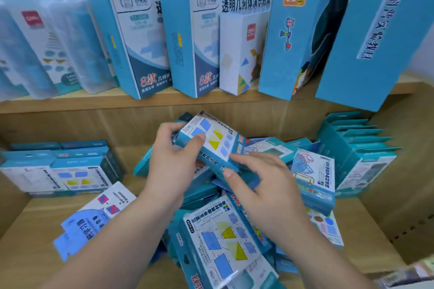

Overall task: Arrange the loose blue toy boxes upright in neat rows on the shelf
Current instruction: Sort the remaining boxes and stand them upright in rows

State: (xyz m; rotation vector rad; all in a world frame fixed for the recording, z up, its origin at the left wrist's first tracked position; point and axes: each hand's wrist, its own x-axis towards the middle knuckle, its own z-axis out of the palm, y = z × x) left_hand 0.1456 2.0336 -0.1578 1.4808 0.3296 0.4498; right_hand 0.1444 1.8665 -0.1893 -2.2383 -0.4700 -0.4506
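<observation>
Above the heap: one box, two hands

Left hand (171, 162) grips a blue box (211, 141), tilted, over the loose pile (225, 239) on the lower shelf (28, 225). The right hand (267, 187) pinches its lower corner. Up top, a tall box (145, 42) reads "8款", a white box (242, 54) "deli", a big carton (288, 30) "CY-9391".

Forearms extended; left grip (173, 162) clasps box (212, 139), right grip (265, 185) pinches it.

**Blue boxes, pale wood**

The raised box (211, 141) is teal-blue, its white face printed with blue and yellow shapes. The pile (225, 237) under it repeats that pattern. The shelf (70, 103) is light wood. The upper boxes (180, 42) have blue sides, white fronts and red lettering.
</observation>
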